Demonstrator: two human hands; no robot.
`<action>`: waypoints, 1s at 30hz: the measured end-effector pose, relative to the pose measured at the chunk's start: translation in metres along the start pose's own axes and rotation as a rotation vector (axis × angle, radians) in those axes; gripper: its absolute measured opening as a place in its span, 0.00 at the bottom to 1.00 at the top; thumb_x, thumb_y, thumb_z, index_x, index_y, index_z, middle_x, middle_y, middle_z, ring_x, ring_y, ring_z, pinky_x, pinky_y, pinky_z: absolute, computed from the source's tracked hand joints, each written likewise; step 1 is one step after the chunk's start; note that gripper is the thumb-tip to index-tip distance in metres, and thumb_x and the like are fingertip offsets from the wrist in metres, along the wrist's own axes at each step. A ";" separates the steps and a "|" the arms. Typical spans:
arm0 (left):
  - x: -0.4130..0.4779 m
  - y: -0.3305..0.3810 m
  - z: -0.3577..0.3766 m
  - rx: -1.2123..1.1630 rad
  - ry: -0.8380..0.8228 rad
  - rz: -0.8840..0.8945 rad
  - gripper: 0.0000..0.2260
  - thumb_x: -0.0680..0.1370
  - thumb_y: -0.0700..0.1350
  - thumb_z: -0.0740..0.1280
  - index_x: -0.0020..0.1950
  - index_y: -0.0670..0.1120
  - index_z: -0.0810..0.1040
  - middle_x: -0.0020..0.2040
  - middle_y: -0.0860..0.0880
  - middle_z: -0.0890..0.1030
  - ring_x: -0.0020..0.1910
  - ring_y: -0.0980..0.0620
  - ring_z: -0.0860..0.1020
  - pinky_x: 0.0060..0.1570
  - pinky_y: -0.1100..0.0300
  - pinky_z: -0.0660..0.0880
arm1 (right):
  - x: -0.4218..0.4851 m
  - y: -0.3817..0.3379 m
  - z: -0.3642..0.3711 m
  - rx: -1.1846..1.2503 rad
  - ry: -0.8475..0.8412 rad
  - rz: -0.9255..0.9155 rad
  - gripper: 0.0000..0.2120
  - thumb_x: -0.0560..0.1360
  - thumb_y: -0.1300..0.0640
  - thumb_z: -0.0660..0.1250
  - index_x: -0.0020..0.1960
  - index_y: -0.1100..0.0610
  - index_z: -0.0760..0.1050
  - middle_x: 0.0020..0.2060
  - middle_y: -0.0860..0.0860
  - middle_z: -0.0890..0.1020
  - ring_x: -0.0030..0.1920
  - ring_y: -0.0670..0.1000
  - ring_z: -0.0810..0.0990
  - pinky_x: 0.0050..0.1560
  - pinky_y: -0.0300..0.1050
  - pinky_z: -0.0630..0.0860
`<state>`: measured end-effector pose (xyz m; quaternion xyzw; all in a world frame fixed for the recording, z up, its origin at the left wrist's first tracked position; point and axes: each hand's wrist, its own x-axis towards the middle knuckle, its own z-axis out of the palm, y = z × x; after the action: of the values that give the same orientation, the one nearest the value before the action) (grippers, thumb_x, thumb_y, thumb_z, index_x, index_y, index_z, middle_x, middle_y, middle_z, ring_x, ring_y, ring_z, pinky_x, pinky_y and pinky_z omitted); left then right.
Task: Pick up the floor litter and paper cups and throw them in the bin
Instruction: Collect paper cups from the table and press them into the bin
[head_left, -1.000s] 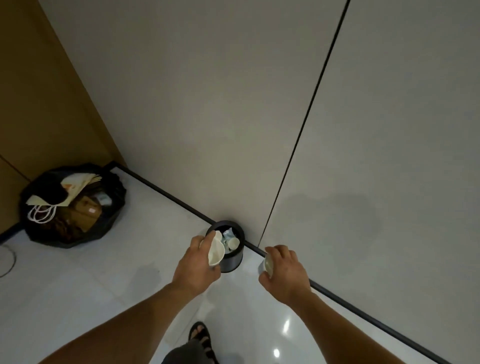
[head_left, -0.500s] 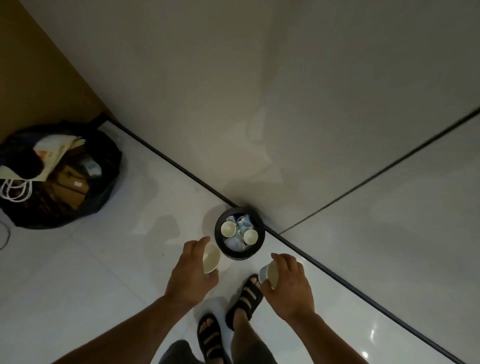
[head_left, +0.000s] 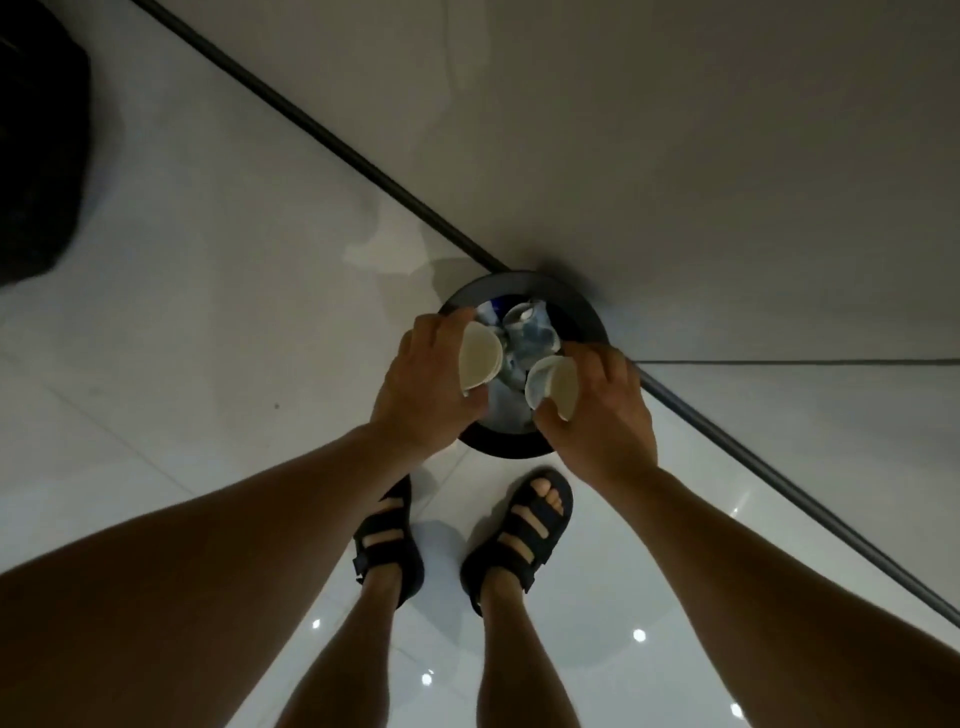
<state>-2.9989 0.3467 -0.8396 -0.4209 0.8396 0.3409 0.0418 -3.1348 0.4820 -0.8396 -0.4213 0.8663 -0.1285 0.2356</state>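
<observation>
Paper cups, two in number, are in my hands directly above the bin (head_left: 584, 307). My left hand (head_left: 423, 387) grips one paper cup (head_left: 480, 359) with fingers and thumb curled round its wall, and the cup's open mouth is turned towards my right side. My right hand (head_left: 597, 415) grips the second paper cup (head_left: 565, 391) in the same manner, with its mouth tilted towards the left. A further pale rim (head_left: 535, 387) shows just beside the second cup. I cannot tell whether it belongs to a cup in my grip or to one lying in the bin.

The bin is round and black, and it stands on the glossy white tiled floor (head_left: 208, 338) against the grey wall (head_left: 675, 156). Its far rim is touching or just beside the dark skirting strip (head_left: 363, 161). Inside it lies crumpled litter (head_left: 530, 332), clear and bluish in colour. Both hands overlap the near half of the opening.

My feet, in dark strapped sandals (head_left: 519, 535), stand just short of the bin. A black rubbish bag (head_left: 36, 156) sits at the left edge of the view, well apart from the bin.
</observation>
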 end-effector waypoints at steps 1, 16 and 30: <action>0.006 -0.006 0.011 0.006 -0.012 0.014 0.38 0.68 0.48 0.75 0.74 0.49 0.61 0.65 0.45 0.68 0.61 0.46 0.70 0.49 0.60 0.69 | 0.008 0.005 0.012 -0.013 0.005 -0.013 0.30 0.70 0.49 0.71 0.68 0.58 0.69 0.59 0.57 0.75 0.57 0.57 0.75 0.50 0.47 0.77; 0.039 -0.032 0.070 0.538 0.022 0.299 0.44 0.71 0.68 0.58 0.78 0.43 0.52 0.78 0.39 0.54 0.76 0.37 0.50 0.71 0.38 0.53 | 0.031 0.037 0.074 -0.355 -0.097 -0.157 0.32 0.79 0.46 0.59 0.78 0.59 0.58 0.77 0.57 0.60 0.78 0.58 0.54 0.77 0.59 0.48; 0.032 -0.033 0.044 0.532 -0.092 0.251 0.50 0.69 0.74 0.52 0.78 0.44 0.43 0.78 0.39 0.45 0.77 0.39 0.43 0.72 0.38 0.46 | 0.019 0.027 0.057 -0.347 -0.180 -0.122 0.37 0.80 0.37 0.46 0.80 0.56 0.42 0.79 0.54 0.43 0.78 0.54 0.38 0.77 0.57 0.41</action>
<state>-3.0044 0.3380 -0.9023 -0.2721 0.9422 0.1300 0.1463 -3.1331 0.4820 -0.9055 -0.5171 0.8237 0.0467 0.2279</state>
